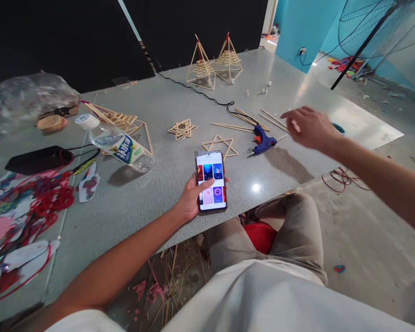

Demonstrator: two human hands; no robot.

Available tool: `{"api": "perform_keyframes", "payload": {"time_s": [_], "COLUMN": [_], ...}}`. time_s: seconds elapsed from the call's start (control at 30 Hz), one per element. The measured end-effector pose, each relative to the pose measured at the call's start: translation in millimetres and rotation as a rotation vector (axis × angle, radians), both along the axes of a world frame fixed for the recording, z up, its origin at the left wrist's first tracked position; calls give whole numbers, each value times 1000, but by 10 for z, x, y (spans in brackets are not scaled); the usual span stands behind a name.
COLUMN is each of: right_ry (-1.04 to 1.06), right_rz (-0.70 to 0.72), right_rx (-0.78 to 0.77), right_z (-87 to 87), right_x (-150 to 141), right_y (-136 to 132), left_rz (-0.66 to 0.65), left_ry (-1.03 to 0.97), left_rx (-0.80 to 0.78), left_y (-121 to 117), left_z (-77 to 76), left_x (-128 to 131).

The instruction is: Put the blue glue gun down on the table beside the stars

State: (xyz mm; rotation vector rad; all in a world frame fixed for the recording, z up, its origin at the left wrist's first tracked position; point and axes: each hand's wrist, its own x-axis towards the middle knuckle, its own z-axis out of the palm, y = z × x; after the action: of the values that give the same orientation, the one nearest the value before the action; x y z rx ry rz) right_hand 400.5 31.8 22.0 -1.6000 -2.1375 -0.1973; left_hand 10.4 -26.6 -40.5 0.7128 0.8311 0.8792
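Note:
My left hand grips a lit phone held just above the near edge of the grey table; its screen shows coloured tiles. My right hand hovers over the table's right part, fingers curled, with a thin pale stick end showing between them. It is just right of a blue glue gun and above loose wooden sticks. A flat star of sticks lies just beyond the phone, and a smaller layered star lies to its left.
Two stick pyramids stand at the far edge. A fallen stick frame, a lying water bottle, a black pouch, red cord and a plastic bag fill the left. A black cable crosses the table.

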Motion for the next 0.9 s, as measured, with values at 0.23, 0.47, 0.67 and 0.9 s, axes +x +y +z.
{"api": "perform_keyframes", "payload": {"time_s": [0.23,0.47,0.67,0.9], "right_ry": [700,900,678,566], "right_rz": [502,582,570,612], "right_rx": [-310,-405,-300,-284], "right_z": [-624,-977,-1190,-1170], "right_x": [-1851,-2633,-2741,-2658], "right_y": [-644,-507,-453,-502], "left_rz": [173,372,377,189], "left_ry": [-177,-156,-135,-136], "left_rx": [27,-21,-43,-110], "left_y": [75,142,166,223], "left_z": [89,264,22,-125], "left_x": [-53,-341,-520,-676]}}
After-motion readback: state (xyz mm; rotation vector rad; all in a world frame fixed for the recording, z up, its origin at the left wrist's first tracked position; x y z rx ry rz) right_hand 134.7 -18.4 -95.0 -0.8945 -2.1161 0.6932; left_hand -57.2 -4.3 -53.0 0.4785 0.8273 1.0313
